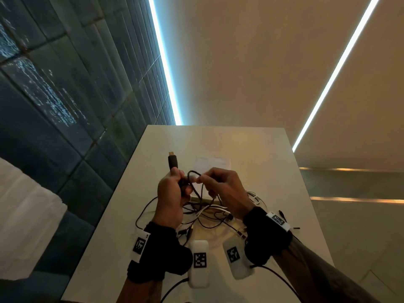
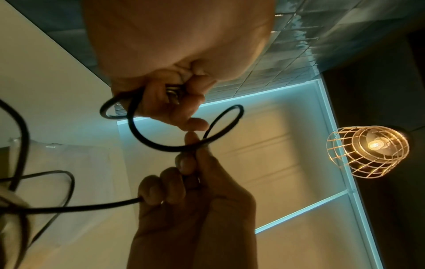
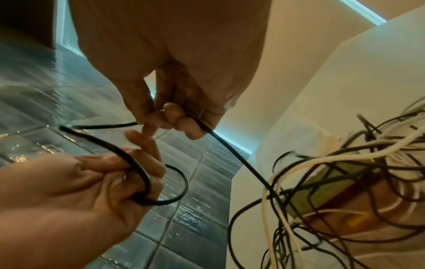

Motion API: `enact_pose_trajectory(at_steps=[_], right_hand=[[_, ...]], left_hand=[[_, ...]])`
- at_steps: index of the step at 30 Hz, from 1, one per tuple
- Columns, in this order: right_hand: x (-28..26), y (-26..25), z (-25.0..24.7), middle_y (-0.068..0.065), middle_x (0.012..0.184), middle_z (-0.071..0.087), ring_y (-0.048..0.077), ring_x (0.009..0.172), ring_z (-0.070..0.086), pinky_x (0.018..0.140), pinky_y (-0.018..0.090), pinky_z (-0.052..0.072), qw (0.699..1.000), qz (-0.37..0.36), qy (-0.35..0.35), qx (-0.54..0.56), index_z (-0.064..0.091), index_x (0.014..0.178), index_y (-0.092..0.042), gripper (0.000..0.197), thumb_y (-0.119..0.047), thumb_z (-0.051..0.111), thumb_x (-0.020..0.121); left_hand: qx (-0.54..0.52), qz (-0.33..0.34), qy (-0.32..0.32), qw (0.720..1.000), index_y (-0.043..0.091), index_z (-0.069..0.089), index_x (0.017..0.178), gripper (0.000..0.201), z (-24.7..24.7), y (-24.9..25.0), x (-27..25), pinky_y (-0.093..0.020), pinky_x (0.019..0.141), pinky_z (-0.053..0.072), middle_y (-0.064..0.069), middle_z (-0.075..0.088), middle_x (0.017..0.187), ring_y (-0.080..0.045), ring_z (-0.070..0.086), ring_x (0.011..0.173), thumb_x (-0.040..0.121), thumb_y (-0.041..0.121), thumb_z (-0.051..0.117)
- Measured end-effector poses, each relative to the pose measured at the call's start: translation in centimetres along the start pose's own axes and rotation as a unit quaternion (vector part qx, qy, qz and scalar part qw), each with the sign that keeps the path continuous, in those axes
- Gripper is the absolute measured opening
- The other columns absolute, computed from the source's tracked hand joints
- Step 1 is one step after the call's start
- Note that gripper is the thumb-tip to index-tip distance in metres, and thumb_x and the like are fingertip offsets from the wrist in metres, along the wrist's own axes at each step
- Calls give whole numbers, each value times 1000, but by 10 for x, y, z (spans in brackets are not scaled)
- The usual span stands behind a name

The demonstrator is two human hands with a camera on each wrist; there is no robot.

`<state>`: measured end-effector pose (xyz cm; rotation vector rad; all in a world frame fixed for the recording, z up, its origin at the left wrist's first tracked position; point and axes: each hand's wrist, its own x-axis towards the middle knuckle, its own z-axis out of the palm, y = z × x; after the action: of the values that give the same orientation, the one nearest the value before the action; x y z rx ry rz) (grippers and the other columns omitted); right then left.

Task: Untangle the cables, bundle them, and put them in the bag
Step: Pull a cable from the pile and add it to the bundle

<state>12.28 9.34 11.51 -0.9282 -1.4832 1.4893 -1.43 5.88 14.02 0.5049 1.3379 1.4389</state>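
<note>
Left hand [image 1: 169, 199] gripping coiled black cable [image 1: 194, 174], right hand [image 1: 220, 185] fingers pinching its loop

Two hands: left hand [image 1: 169, 194], right hand [image 1: 220, 189], both up over the middle of the table [image 1: 284, 193]. One black cable [image 1: 192, 174] held between them, one big plug [image 1: 173, 162] on its end. One tangle of cables [image 1: 209, 212] toward the near edge, black and white mixed, exact count cannot be told. One clear bag [image 1: 213, 164] toward the far edge. Two white tagged blocks [image 1: 199, 263] at the near edge. Two wristbands [image 1: 153, 252]. One table.
</note>
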Motion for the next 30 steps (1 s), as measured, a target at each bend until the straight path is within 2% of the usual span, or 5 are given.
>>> enact_pose_trajectory(at_steps=[6,11,16,19,30], right_hand=[[-5,4,13,-3,55,35,12,48,25,49,26,20,990,72,-61,103,59,70,-13,35,-27,49,101],[-7,17,17,-7,51,28,10,44,17,53,33,9,967,123,-110,195,54,69,-14,37,-25,43,103],[-10,38,12,1,56,31,14,50,23,54,31,17,977,120,-49,170,47,65,-13,32,-19,54,95],[-15,51,10,11,72,37,24,66,32,62,34,27,986,92,-46,130,45,70,0,49,-42,63,90],[-25,79,6,-8,73,64,6,69,52,70,23,43,994,55,-98,-14,66,77,-16,30,-25,49,99]], left_hand=[[22,63,-53,996,13,48,75,33,2,4,-1,-35,60,36,-2,57,64,-19,46,61,103,24,35],[-15,73,-129,989,10,45,75,36,4,4,-4,-31,49,40,-2,36,56,-21,37,51,103,28,31],[-180,27,-185,966,15,45,76,31,7,8,-8,-32,65,41,0,30,65,-14,38,56,101,31,35],[-212,30,-199,956,17,45,76,30,5,16,-7,-26,60,38,2,30,67,-10,33,53,100,31,36],[-306,36,-206,929,19,48,77,29,-15,36,1,-16,41,29,7,36,65,-3,31,45,102,28,36]])
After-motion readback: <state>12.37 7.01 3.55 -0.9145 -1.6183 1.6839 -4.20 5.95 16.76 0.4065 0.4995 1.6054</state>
